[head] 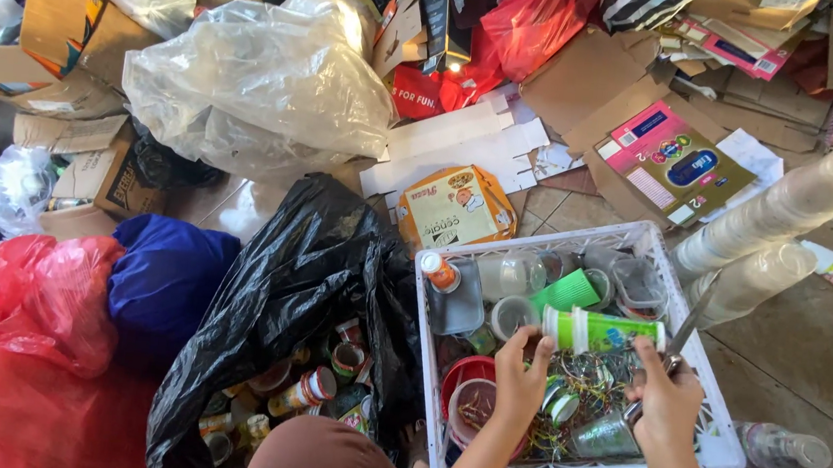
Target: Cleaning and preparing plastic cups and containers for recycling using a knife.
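Observation:
My left hand (pixel 522 372) grips the white-lidded end of a green plastic bottle (pixel 605 331) held sideways over a white plastic crate (pixel 719 446). My right hand (pixel 664 396) holds a knife or scissors (pixel 686 333) whose blade points up past the bottle's other end. Inside the crate lie clear cups, a green cup (pixel 566 290), a small bottle with an orange cap (pixel 440 270), a red bowl (pixel 469 374) and a tangle of coloured rubber bands (pixel 584 389).
An open black bag (pixel 282 282) to the left holds several small labelled bottles. Red bags (pixel 25 350), a blue bag (pixel 164 277), a clear bag (pixel 259 80) and flattened cardboard lie around. Stacked clear cups (pixel 790 211) lean at the right. A clear bottle (pixel 779 448) lies on the floor.

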